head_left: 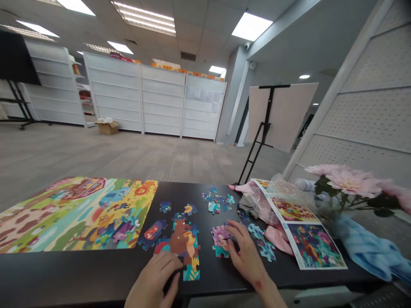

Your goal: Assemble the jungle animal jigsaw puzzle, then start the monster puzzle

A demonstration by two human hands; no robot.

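Note:
A partly joined jigsaw puzzle section (181,241) with a brown bear lies on the black table. My left hand (157,276) rests at its lower left edge, fingers bent, thumb apart. My right hand (245,252) has its fingertips and thumb on the right side of a smaller joined section with a purple creature (220,239). A dark gap separates the two sections. Left of the bear lies a joined strip with a red patch (153,233). Above are a loose blue piece (165,206) and a piece with an orange shape (190,209).
Several loose pieces (218,199) lie farther back, others (261,241) right of my right hand. A colourful finished puzzle (96,214) covers the left side. At right are a printed picture sheet (316,246), plastic bags (279,196), pink flowers (349,179) and a blue cloth (369,246).

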